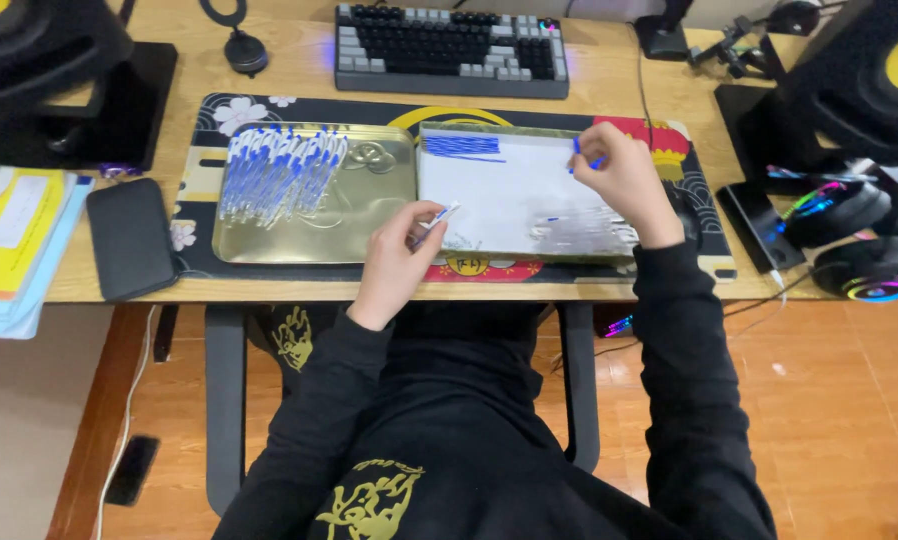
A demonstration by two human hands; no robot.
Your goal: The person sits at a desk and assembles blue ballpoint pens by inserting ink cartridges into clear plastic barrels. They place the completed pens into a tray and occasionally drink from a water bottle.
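Note:
Two shallow metal trays lie side by side on a desk mat. The left gold tray (pixel 369 215) holds a pile of blue and clear pens (pixel 279 172). The right tray (pixel 519 200) has a row of thin blue refills (pixel 461 146) at its far left corner and one loose refill near its middle. My left hand (pixel 404 255) hovers over the gap between the trays, shut on a clear pen barrel (pixel 439 220). My right hand (pixel 624 180) rests over the right tray's far right part, pinching a small blue pen part (pixel 579 155).
A keyboard (pixel 452 50) sits at the back of the wooden desk. A black phone (pixel 129 238) and books (pixel 19 235) lie left. Speakers (pixel 869 70) stand at both back corners; headphones (pixel 859 250) with coloured lights lie right. My lap and chair are below the desk edge.

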